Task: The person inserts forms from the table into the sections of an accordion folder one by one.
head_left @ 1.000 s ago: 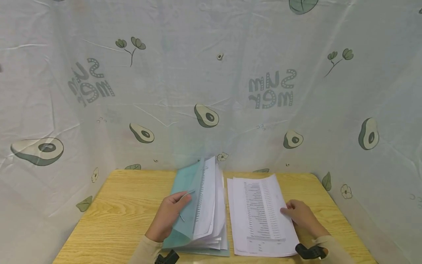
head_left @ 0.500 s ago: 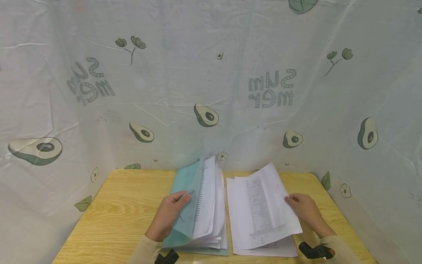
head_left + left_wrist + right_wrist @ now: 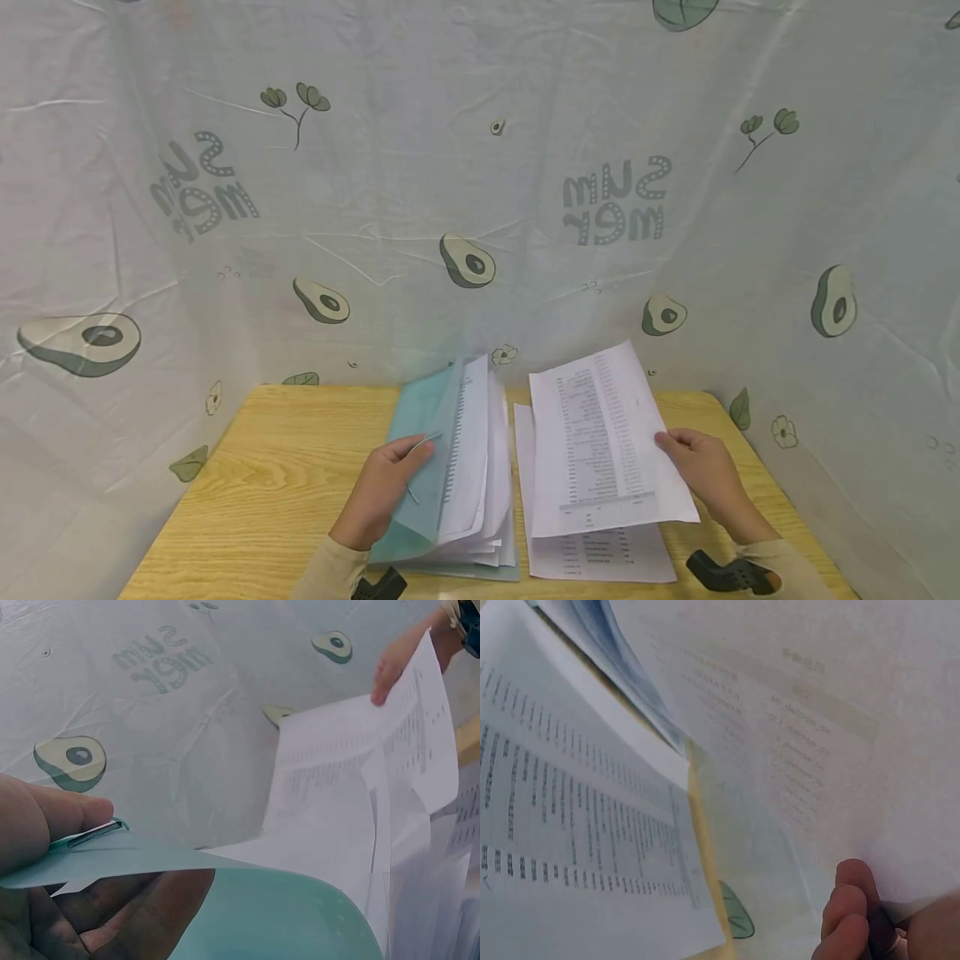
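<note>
My left hand [image 3: 386,487] pinches the raised cover of a teal folder [image 3: 422,408], thumb on top near a thin clip, fingers beneath. White papers [image 3: 480,467] stand fanned inside the folder. On the right, my right hand [image 3: 701,471] pinches the right edge of a printed sheet [image 3: 600,450] and holds it lifted and tilted. Below it another printed sheet [image 3: 600,558] lies on the table, partly covered. The left wrist view shows the folder cover [image 3: 277,915] bending away from my fingers. In the right wrist view, print shows faintly through the lifted sheet [image 3: 795,750].
The wooden table [image 3: 255,492] extends to the left of the folder. A whitish curtain [image 3: 390,183] printed with avocados and letters hangs behind the table and along both sides. Dark straps [image 3: 378,583] are on both wrists.
My right hand has raised the top printed sheet up and away from the one below, uncovering part of the lower sheet. My left hand and the folder have stayed in place.
</note>
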The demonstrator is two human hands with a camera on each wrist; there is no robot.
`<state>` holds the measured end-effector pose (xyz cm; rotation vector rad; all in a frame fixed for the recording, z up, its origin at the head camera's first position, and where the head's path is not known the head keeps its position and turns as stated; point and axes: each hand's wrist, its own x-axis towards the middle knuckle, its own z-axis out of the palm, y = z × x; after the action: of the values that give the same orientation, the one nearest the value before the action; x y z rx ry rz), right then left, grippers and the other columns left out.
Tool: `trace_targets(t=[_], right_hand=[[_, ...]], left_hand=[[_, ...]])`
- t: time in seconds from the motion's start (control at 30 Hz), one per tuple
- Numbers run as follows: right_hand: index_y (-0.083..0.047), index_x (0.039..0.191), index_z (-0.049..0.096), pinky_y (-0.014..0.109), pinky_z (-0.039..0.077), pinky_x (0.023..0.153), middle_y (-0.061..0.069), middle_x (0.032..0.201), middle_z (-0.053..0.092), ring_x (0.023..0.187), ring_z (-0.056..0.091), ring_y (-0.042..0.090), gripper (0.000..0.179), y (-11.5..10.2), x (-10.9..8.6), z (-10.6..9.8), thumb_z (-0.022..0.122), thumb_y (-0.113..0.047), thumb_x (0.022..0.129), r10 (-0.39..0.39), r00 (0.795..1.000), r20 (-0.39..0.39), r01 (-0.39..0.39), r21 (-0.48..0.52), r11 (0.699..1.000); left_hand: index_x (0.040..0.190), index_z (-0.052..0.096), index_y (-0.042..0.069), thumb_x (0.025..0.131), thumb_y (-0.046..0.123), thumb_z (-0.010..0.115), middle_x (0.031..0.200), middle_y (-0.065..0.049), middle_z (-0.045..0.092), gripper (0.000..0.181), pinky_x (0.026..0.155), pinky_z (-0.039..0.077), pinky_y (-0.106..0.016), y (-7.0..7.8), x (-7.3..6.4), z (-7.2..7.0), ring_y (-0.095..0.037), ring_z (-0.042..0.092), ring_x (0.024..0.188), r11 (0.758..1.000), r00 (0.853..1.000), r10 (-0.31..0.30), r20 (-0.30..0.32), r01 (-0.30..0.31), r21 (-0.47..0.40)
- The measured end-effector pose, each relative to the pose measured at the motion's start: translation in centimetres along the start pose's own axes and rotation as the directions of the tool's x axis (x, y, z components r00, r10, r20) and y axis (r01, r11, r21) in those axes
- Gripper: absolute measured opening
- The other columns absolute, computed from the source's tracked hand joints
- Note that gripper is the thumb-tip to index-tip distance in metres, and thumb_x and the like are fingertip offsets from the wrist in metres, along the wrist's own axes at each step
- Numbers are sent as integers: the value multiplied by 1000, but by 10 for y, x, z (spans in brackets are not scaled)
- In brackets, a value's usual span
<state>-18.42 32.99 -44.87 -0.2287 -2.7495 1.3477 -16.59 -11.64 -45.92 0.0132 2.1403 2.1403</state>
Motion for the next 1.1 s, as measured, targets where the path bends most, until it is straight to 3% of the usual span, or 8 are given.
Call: trace_targets(t=[0.7,1.1], right_hand=[[14,137,55,30,59,64,20,109,73,79,71,17,59,-29,-6,11,56,-38,108,57,998,-35,-49,203,978],[8,128,65,29,58,62,21,108,74,77,72,21,49,-37,-5,33,60,-35,106,-7,997,-80,21,164,986]], left_hand=[[131,69,1,101,38,68,107,-10,72,48,68,57,-32,-3,3,2,-17,67,86,1000,1000,-2,-1,2,13],[132,68,2,100,38,69,108,-11,73,49,69,57,-32,-4,4,2,-17,68,86,1000,1000,-2,4,2,1]])
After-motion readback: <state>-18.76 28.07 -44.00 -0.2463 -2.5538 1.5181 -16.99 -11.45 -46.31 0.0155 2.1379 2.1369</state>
